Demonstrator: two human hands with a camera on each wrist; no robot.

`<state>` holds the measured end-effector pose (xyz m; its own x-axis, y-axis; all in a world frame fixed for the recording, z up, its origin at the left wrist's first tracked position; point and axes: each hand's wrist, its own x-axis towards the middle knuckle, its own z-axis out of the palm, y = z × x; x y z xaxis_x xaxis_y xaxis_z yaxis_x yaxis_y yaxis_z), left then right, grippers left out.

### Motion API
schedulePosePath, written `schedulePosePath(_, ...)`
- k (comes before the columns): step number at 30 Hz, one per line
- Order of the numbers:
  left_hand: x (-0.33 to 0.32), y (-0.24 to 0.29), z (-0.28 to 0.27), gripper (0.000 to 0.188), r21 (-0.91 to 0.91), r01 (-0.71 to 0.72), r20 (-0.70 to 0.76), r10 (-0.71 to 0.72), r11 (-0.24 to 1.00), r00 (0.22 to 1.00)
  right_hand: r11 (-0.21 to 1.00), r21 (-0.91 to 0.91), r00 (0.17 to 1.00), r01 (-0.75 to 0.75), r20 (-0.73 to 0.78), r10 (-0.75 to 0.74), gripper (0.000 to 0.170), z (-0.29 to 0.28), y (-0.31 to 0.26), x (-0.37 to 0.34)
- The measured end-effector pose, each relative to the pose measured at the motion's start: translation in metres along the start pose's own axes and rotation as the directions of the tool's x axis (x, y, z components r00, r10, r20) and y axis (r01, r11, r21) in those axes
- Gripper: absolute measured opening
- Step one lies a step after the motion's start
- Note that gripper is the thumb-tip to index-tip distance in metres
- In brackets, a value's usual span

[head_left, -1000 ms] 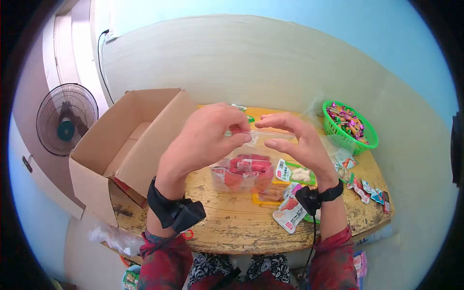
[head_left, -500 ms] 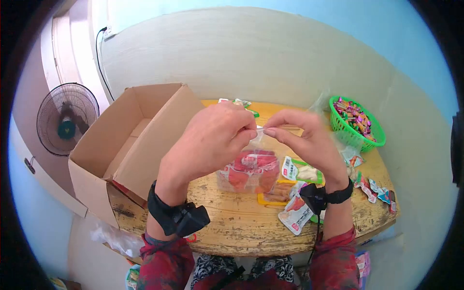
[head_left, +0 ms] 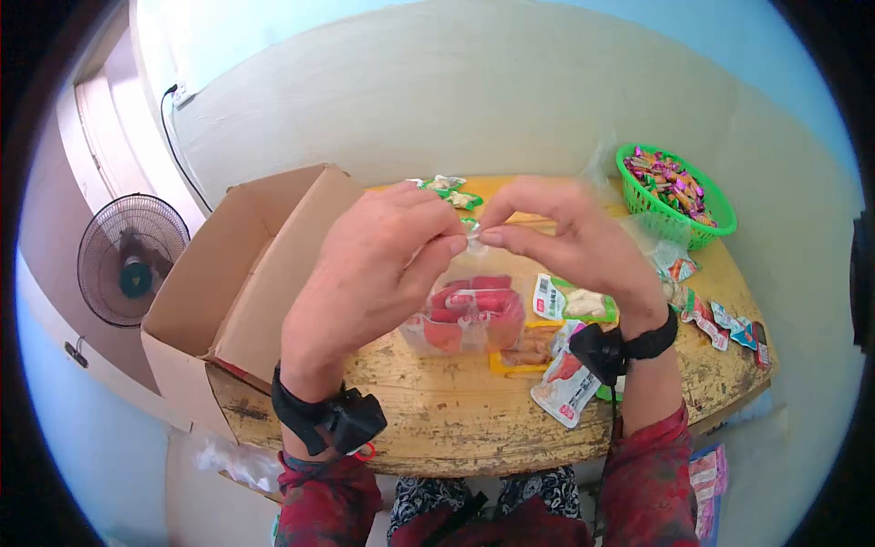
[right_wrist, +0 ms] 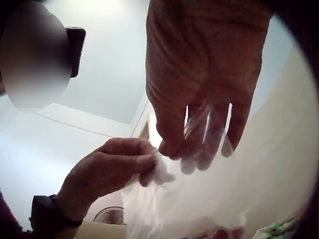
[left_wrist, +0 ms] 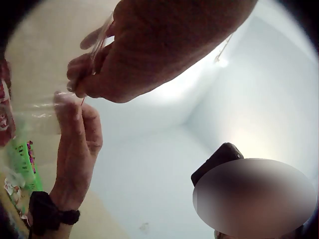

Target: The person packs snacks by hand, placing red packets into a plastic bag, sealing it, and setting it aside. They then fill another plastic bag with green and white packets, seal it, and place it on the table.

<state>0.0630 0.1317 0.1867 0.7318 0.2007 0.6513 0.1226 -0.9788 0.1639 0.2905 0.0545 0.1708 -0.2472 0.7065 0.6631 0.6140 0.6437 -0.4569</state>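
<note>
Both forearms angle inward from the lower part of the head view, the left forearm [head_left: 301,445] at lower left of centre, the right forearm [head_left: 654,392] at lower right. The left grip [head_left: 369,246], its back facing up, pinches with thumb and bent index finger. The right grip [head_left: 579,246] pinches likewise, fingertips just beside the left's, above mid-frame. In the right wrist view, its other fingers extend downward, slightly parted.

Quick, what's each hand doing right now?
Left hand: closed, pinching the top edge of the clear bag.
Right hand: closed, pinching the same edge.
</note>
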Motion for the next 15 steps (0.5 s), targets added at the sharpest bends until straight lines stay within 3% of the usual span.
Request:
schedulePosePath(2, 0.0, 0.0, -0.004, 0.008, 0.003, 0.011, 0.012, -0.011, 1.0, 1.0, 0.997, 0.033, 0.997, -0.073, 0.012, 0.072, 0.021, -0.011, 0.001, -0.003)
schedulePosePath(9, -0.002, -0.008, -0.009, 0.009, 0.005, 0.074, 0.029, -0.074, 0.997, 0.997, 0.992, -0.034, 0.993, -0.118, -0.004, 0.118, 0.023, -0.032, 0.015, -0.007)
schedulePosePath(12, -0.003, -0.009, -0.009, 0.009, -0.023, 0.087, 0.034, -0.086, 0.996, 0.996, 0.987, -0.01, 0.987, -0.159, 0.015, 0.159, 0.013, -0.036, 0.014, -0.007)
schedulePosePath(15, -0.004, -0.008, -0.01, 0.009, -0.034, 0.109, 0.038, -0.108, 0.993, 0.993, 0.981, -0.02, 0.98, -0.195, 0.033, 0.196, 0.013, -0.038, 0.015, -0.007)
